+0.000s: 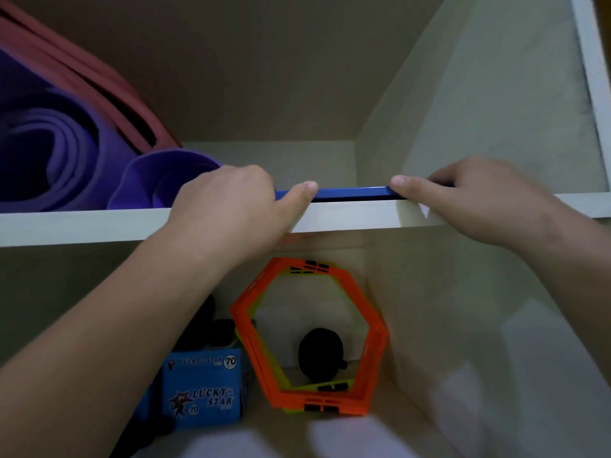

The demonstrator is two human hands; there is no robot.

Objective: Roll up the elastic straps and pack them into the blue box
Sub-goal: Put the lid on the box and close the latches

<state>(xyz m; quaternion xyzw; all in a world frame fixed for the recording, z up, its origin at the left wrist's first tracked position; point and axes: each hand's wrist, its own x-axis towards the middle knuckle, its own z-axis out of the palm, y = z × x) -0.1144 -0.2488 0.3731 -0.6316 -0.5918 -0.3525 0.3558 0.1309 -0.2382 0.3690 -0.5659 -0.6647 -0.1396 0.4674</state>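
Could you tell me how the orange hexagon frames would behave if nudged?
The orange hexagon frames look like thin plastic, so probably stiff and light. They stand on edge, leaning back, so a nudge may topple them. Flat sides should resist rolling.

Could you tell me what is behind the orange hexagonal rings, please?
A round black object shows through the orange plastic hexagon rings; their lower bars hide its base.

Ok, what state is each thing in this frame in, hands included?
Blue strip: level along the shelf front, held at both ends.
Left hand: grips its left end.
Right hand: pinches its right end.
Purple mats: rolled, lying on the shelf.
Orange hexagon rings: stacked, leaning upright under the shelf.
Lucky Star box: upright, left of the rings.
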